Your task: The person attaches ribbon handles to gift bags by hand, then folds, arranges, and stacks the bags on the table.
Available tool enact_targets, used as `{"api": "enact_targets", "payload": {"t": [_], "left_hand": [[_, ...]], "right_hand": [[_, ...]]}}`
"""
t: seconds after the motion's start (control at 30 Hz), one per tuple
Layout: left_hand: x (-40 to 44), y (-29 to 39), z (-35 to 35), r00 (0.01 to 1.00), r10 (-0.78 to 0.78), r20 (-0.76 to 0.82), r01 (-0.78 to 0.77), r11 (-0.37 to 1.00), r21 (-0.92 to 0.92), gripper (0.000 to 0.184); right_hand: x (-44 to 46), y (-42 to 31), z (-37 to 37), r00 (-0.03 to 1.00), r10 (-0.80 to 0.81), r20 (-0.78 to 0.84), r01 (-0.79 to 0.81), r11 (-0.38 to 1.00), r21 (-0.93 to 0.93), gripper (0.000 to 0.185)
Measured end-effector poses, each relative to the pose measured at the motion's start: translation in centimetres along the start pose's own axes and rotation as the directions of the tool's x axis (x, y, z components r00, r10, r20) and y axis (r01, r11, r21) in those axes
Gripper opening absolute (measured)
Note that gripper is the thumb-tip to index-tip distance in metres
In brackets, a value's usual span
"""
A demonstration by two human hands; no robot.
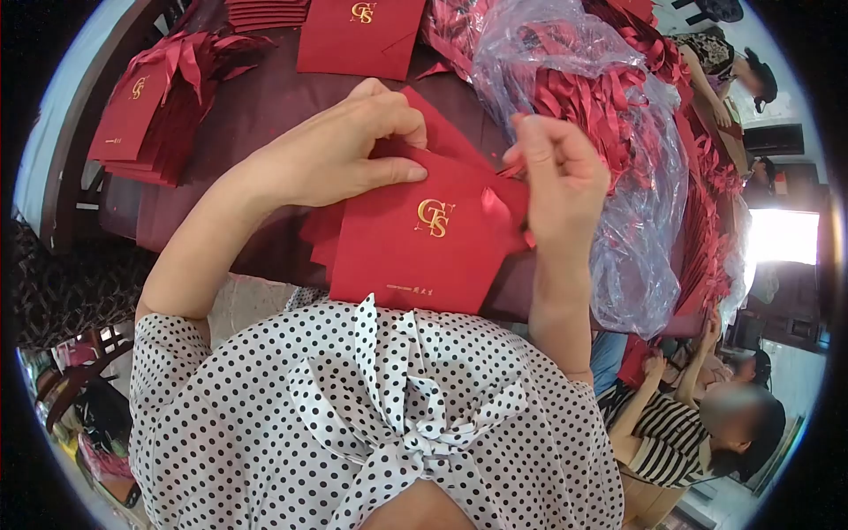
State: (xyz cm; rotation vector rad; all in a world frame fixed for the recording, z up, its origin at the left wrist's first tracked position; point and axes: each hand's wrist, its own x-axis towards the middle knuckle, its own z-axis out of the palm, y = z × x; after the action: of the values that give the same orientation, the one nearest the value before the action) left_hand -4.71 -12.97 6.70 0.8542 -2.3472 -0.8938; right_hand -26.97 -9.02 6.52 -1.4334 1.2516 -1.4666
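A red paper gift bag point(397, 247) with gold lettering lies in front of my chest, over other red bags partly hidden beneath it. My left hand point(375, 137) grips its upper edge, thumb on the printed front and fingers curled behind. At the bag's upper right, my right hand point(565, 168) is closed, thumb and forefinger pinched together around a red ribbon point(508, 170). A small shiny ribbon piece point(495, 212) shows on the right part of the bag's front. How the ribbon passes through the bag is hidden.
Clear plastic point(565, 44) with many red ribbons point(587, 119) lies to the right on the dark red tabletop point(265, 106). A stack of ribboned bags point(146, 110) stands left, another bag point(358, 40) ahead. People sit along the right, one in a striped shirt point(667, 437).
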Motion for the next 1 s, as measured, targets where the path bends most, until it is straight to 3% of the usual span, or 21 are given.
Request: {"api": "enact_targets", "payload": {"t": [0.07,0.1,0.13,0.2,0.3,0.4,0.43,0.47,0.5,0.57,0.63,0.67,0.7,0.73,0.77,0.8,0.83,0.87,0.9,0.93,1.0], "left_hand": [[-0.1,0.0,0.2,1.0,0.004,0.008,-0.004,1.0,-0.006,0.018],[-0.2,0.2,0.4,1.0,-0.015,-0.02,0.013,0.994,-0.11,0.02],[-0.3,0.5,0.5,0.998,-0.039,-0.044,0.029,0.976,-0.214,0.021],[-0.5,0.7,0.3,0.998,-0.031,-0.052,0.021,0.981,-0.193,0.023],[-0.7,0.1,0.3,0.996,-0.028,-0.087,0.014,0.988,-0.157,0.024],[-0.9,-0.2,0.0,0.994,-0.068,-0.087,0.055,0.988,-0.141,0.025],[-1.0,-0.2,-0.1,0.991,-0.11,-0.081,0.097,0.985,-0.142,0.026],[-1.1,-0.4,-0.1,0.989,-0.117,-0.086,0.104,0.984,-0.143,0.026],[-1.3,-0.6,-0.1,0.989,-0.127,-0.078,0.113,0.979,-0.167,0.025],[-1.5,-0.9,-0.2,0.988,-0.139,-0.073,0.123,0.974,-0.188,0.024],[-1.6,-0.9,-0.3,0.992,-0.126,-0.026,0.113,0.948,-0.299,0.024],[-1.6,-1.0,-0.3,0.991,-0.131,-0.028,0.117,0.948,-0.298,0.024],[-1.7,-1.1,-0.4,0.991,-0.135,0.016,0.131,0.922,-0.364,0.022],[-1.7,-1.2,-0.5,0.989,-0.135,0.06,0.147,0.892,-0.428,0.019],[-1.8,-1.2,-0.5,0.989,-0.137,0.059,0.149,0.892,-0.426,0.019],[-1.8,-1.3,-0.5,0.986,-0.152,0.074,0.169,0.901,-0.401,0.018],[-1.8,-1.3,-0.5,0.982,-0.164,0.09,0.186,0.908,-0.374,0.016],[-1.7,-1.4,-0.6,0.983,-0.155,0.098,0.181,0.908,-0.377,0.016],[-1.8,-1.7,-0.4,0.986,-0.155,0.062,0.167,0.915,-0.367,0.016],[-1.9,-2.1,-0.1,0.988,-0.148,0.034,0.15,0.92,-0.363,0.017],[-2.0,-2.7,0.5,0.984,-0.178,-0.011,0.164,0.928,-0.334,0.015]], "right_hand": [[0.7,0.3,-1.1,0.998,-0.008,0.057,0.013,0.997,-0.078,0.018],[0.8,0.6,-1.4,0.993,-0.011,0.121,0.03,0.988,-0.151,0.02],[0.7,1.1,-1.4,0.993,-0.06,0.105,0.078,0.983,-0.169,0.022],[-0.2,-0.1,-2.5,0.996,-0.075,0.039,0.081,0.973,-0.216,0.024],[-3.0,1.3,-5.7,0.93,0.016,0.368,0.178,0.856,-0.485,0.03],[-5.5,0.7,-7.7,0.832,0.166,0.53,0.203,0.797,-0.569,0.026],[-6.1,-0.1,-8.7,0.859,0.186,0.477,0.129,0.823,-0.553,0.018],[-6.8,-1.3,-9.9,0.886,0.314,0.342,-0.091,0.839,-0.536,0.015],[-7.6,-2.6,-11.1,0.87,0.447,0.208,-0.306,0.82,-0.484,0.012],[-9.2,-4.2,-12.7,0.951,0.301,-0.072,-0.304,0.867,-0.396,0.007],[-10.4,-4.8,-15.3,0.999,0.033,-0.008,-0.034,0.961,-0.275,0.004],[-10.2,-4.9,-15.9,0.996,-0.036,0.082,0.027,0.993,0.113,0.007],[-10.0,-5.1,-16.3,0.982,-0.132,0.137,0.049,0.872,0.487,0.011],[-9.9,-5.0,-17.0,0.942,-0.228,0.245,-0.007,0.719,0.695,0.019],[-11.0,-4.5,-17.2,0.942,-0.228,0.246,-0.008,0.717,0.697,0.019],[-11.8,-4.5,-16.1,0.991,-0.134,-0.015,0.115,0.778,0.617,0.018],[-12.0,-4.6,-15.2,0.956,-0.062,-0.288,0.205,0.841,0.5,0.018],[-10.2,-4.6,-15.1,0.967,-0.246,0.062,0.254,0.935,-0.247,0.01],[-8.7,-3.8,-13.7,0.942,-0.276,0.191,0.335,0.774,-0.537,0.01],[-7.8,-2.9,-13.0,0.917,-0.24,0.317,0.398,0.517,-0.758,0.016],[-7.7,0.6,-13.1,0.878,-0.127,0.462,0.435,0.614,-0.658,0.031]]}}
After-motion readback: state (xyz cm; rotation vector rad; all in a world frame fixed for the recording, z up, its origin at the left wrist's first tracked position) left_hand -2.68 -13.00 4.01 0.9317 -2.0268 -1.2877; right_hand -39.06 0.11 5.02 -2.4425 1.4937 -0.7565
